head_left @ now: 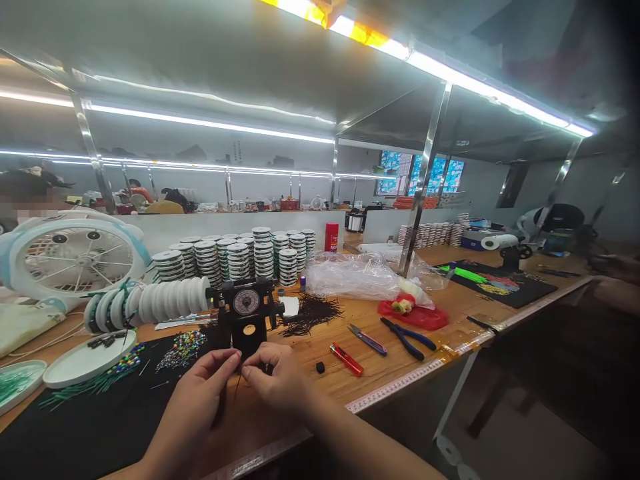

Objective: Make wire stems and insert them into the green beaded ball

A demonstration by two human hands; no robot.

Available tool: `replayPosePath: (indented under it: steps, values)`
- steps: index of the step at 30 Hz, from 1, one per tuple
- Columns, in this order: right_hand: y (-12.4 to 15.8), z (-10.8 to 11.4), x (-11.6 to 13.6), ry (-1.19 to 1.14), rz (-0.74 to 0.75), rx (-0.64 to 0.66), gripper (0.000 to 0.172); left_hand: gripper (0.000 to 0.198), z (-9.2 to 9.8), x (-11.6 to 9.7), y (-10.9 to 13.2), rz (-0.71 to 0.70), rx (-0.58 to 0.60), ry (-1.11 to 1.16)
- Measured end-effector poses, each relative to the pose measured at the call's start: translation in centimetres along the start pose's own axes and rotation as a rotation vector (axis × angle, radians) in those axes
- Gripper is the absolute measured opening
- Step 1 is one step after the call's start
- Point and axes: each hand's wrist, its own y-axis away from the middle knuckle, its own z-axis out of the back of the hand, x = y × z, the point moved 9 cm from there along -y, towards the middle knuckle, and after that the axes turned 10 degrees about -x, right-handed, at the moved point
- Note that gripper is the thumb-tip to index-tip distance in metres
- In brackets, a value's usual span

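My left hand [203,387] and my right hand [274,379] meet at the near edge of the wooden bench [380,373], fingertips pinched together on a thin dark strand [239,381] that hangs between them. Just behind the fingers stands a small black winding device [246,313] with a round dial. A pile of short dark strands [311,313] lies to its right. Left of the hands, on a black mat [100,420], lie coloured beads [181,347] and green strands [95,383].
Stacks of white spools [240,257] fill the back of the bench, and a row of spools [160,301] lies on its side. A white fan [70,257], white dishes [85,357], a red cutter [347,359], snips [367,339], blue-handled pliers [407,337] and a clear plastic bag [360,277] are around. Another person's arm [613,280] shows at the far right.
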Motion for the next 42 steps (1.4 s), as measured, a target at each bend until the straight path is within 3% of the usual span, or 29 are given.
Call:
replayPosePath:
  steps: [6,12,20,23,28,30,33,36,42]
  values:
    - [-0.2,0.5,-0.4,-0.035,-0.038,0.003,0.014,0.032,-1.3,1.1,0.1,0.110,0.033,0.192]
    - [-0.7,0.3,-0.2,-0.112,-0.091,0.105,0.014,0.015,-2.2,-0.3,0.7,0.130,0.166,0.289]
    - [-0.9,-1.1,-0.5,-0.107,-0.083,0.273,0.016,0.021,-2.0,-0.9,0.1,-0.034,0.158,0.016]
    - [-0.9,-1.1,-1.0,-0.118,-0.109,0.281,0.014,0.020,-1.5,-2.9,0.3,-0.227,0.147,-0.111]
    - [-1.1,0.2,-1.6,-0.236,-0.210,0.196,0.011,0.016,-0.1,-7.4,2.8,-0.935,0.061,-0.512]
    - [-1.1,0.4,-1.6,-0.268,-0.234,0.194,0.011,0.016,-0.9,-7.1,4.0,-1.137,0.130,-0.690]
    - [-1.1,0.1,-1.5,-0.281,-0.235,0.209,0.011,0.024,-2.0,-5.8,4.9,-1.251,0.218,-0.832]
    - [-1.0,-0.5,-1.6,-0.244,-0.220,0.215,0.012,0.018,-2.2,-5.5,4.9,-1.205,0.193,-0.811]
    - [-0.9,-0.4,-1.1,-0.034,-0.099,0.101,0.014,0.021,-0.6,-4.7,2.3,-0.723,0.089,-0.654]
